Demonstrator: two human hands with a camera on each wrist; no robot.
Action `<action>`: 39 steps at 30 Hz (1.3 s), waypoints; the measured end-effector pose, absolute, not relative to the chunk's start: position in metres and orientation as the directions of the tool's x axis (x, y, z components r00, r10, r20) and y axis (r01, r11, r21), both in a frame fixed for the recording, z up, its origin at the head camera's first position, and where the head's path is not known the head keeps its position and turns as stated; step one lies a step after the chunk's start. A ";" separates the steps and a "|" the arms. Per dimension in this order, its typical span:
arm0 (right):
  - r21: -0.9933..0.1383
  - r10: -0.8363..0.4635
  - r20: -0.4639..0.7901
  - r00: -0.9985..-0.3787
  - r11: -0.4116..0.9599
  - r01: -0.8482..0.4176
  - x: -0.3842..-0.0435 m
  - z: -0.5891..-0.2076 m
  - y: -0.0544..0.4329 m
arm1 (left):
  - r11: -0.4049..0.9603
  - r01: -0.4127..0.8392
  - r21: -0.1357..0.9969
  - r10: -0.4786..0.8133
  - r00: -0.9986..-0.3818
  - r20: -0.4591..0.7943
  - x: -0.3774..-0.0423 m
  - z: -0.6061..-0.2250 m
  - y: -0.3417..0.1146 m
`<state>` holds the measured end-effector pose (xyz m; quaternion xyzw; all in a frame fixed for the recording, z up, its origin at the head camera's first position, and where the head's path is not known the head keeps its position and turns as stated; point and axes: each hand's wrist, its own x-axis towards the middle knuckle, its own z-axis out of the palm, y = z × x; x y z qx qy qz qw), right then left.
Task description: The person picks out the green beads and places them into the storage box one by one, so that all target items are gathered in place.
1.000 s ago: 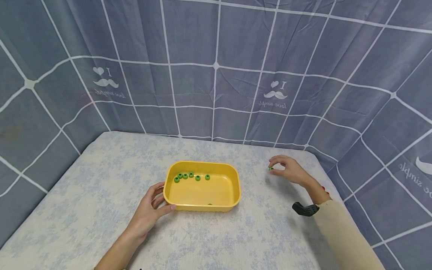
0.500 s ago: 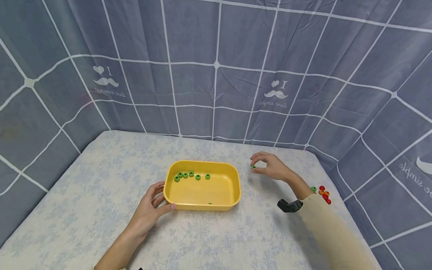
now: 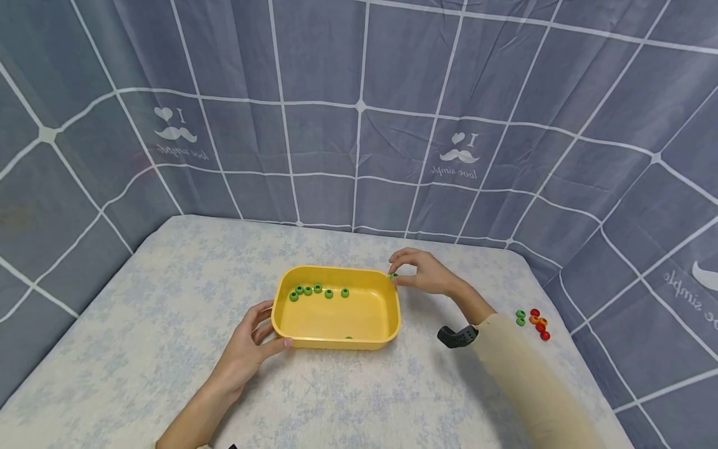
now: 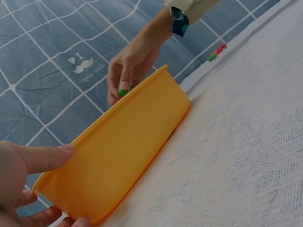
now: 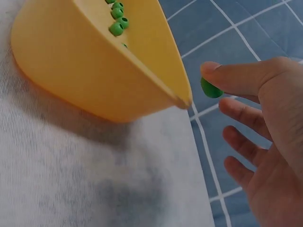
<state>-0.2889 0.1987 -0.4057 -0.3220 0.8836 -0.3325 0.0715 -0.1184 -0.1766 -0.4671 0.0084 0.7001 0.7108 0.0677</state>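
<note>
A yellow plastic bin sits on the table, with several green beads spread along its far side and another partly hidden behind the near wall. My left hand holds its near left corner, thumb at the rim and fingers along the end wall. Between thumb and index finger, my right hand pinches one green bead, just off the bin's far right corner at rim height. The other fingers of that hand are spread in the right wrist view.
On the right side of the table lies a small group of loose beads: green beads, orange beads and red beads. A blue-grey checked curtain hangs behind the patterned tablecloth.
My right hand has carried the green bead leftward from the right of the table to the bin's corner, uncovering the loose beads. The left hand and bin have stayed put.
</note>
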 end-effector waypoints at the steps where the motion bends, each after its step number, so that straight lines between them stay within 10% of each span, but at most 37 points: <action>1: -0.633 -0.620 0.087 -0.780 0.570 -0.523 -0.290 -0.406 0.196 | -0.011 -0.087 0.996 0.109 -0.990 -0.085 -0.118 -0.467 -0.177; 39: -0.623 -0.592 0.091 -0.801 0.593 -0.510 -0.289 -0.406 0.206 | -0.052 -0.073 0.996 0.130 -0.989 -0.066 -0.118 -0.463 -0.177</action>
